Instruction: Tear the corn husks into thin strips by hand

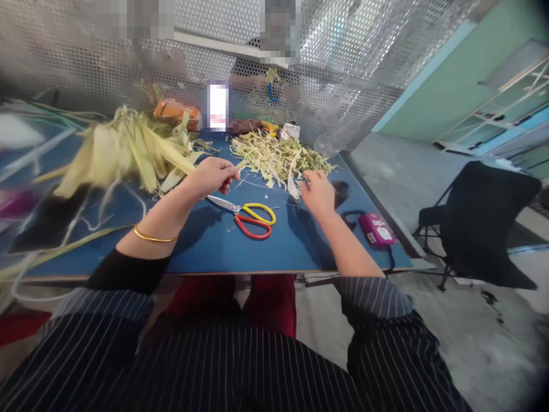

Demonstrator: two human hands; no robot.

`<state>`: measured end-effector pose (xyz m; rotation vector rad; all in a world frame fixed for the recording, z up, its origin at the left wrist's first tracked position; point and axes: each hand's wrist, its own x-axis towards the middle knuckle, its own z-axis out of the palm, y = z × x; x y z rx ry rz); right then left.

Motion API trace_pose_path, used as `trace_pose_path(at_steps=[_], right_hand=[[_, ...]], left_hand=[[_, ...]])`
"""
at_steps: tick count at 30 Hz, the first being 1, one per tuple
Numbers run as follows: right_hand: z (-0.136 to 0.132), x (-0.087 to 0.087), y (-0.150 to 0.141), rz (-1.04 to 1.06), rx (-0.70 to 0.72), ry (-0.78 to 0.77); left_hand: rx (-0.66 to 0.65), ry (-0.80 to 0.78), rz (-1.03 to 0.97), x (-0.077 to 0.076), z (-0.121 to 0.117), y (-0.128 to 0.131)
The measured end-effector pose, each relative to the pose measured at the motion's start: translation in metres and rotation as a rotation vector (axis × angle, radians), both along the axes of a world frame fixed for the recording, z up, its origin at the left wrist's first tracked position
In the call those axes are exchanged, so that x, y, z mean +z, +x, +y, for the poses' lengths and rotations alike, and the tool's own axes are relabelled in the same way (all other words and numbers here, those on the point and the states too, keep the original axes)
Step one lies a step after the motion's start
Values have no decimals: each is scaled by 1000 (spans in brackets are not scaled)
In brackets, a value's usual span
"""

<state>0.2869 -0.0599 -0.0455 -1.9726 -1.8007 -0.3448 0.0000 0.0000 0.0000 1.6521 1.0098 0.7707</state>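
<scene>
Above the scissors, my left hand (217,174) is closed in a pinch, its fingertips at the left edge of a pile of shredded corn husk (274,157). What it pinches is too thin to make out; a fine pale thread runs near it. My right hand (318,193) is at the pile's right front, fingers curled in, close beside a pale husk piece (293,184). Whether it grips that piece is hidden. Scissors (240,210) with one yellow and one red handle lie between my hands, blades pointing left. Larger corn husks (124,151) are heaped to the left.
The blue tabletop (206,246) carries an orange packet (178,114) at the back and a purple box with a cable (377,230) at the right. A perforated metal screen (326,91) stands behind. A black chair (480,223) is on the right.
</scene>
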Motion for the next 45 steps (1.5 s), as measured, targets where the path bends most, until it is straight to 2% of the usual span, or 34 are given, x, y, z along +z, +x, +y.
trace_pose_path(at_steps=[1, 2, 5, 6, 7, 10, 14, 16, 17, 20, 22, 25, 27, 30, 34, 38, 42, 45], right_hand=[[-7, 0, -12, 3, -17, 52], [-15, 0, -26, -9, 38, 45], [-34, -2, -74, -113, 429, -218], [-38, -4, -89, -148, 499, -273], [-40, -6, -102, -172, 518, -289], [-39, -8, -124, -215, 458, -341], [-42, 3, -118, -181, 355, -494], [-50, 13, -107, -50, 331, -577], [-55, 17, -100, 63, 346, -666], [-71, 25, -80, 515, 277, -912], [-83, 25, -69, 840, 259, -964], [-99, 19, -57, 1245, 277, -938], [-107, 17, -54, 1479, 353, -888], [-111, 17, -54, 1657, 465, -830], [-99, 18, -64, 1712, 415, -862], [-72, 16, -80, 1713, 330, -811], [-47, 11, -91, 1633, 304, -681], [-41, 6, -90, 1534, 322, -586]], left_hand=[[8, 0, 5, -1, 0, -1], [13, -2, -2, -1, 1, -2], [20, -8, -60, -3, 1, -4], [22, -10, -82, -4, 1, -4], [25, -13, -99, -4, 1, -5], [39, -15, -121, -4, 0, -7], [64, -19, -125, -1, 0, -8], [73, -22, -126, 0, 0, -9], [74, -18, -126, 0, 0, -9], [69, -5, -129, -1, 1, -9], [67, -3, -133, -2, 2, -9], [77, 1, -150, -2, 1, -8], [86, -2, -165, -2, 0, -8], [96, -8, -168, -1, -1, -8], [83, 11, -162, 0, -2, -9], [77, 16, -160, 1, -3, -10], [72, 2, -146, 2, -4, -10], [62, 6, -161, 4, -4, -12]])
